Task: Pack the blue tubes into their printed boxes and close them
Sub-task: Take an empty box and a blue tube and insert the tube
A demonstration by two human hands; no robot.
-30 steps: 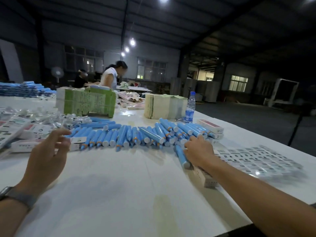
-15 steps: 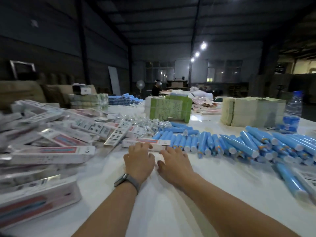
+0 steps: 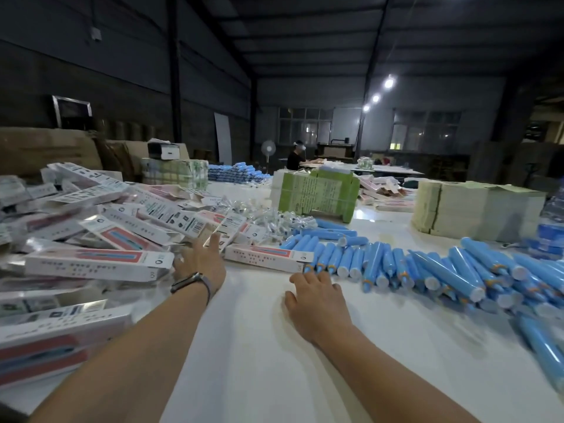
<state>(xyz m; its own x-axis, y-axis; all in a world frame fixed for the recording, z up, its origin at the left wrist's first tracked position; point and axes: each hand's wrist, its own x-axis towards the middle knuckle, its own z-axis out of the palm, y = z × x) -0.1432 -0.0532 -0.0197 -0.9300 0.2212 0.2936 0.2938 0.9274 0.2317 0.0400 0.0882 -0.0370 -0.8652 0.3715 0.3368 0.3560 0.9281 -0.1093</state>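
Note:
Several blue tubes with white caps lie in a row across the white table, from the middle to the right edge. A heap of printed white-and-red boxes covers the left side. One closed printed box lies alone next to the left end of the tubes. My left hand, with a watch on the wrist, stretches with straight fingers toward the edge of the heap and holds nothing. My right hand rests palm down on the table just in front of the lone box, fingers relaxed.
A green bundle of leaflets and a pale stack of leaflets stand behind the tubes. Small clear packets lie between boxes and tubes. A water bottle is at the right edge. A person sits at a far table.
My view has swung left toward the box heap. My left hand has moved from beside the right hand forward to the heap, and my right hand has drawn back and right.

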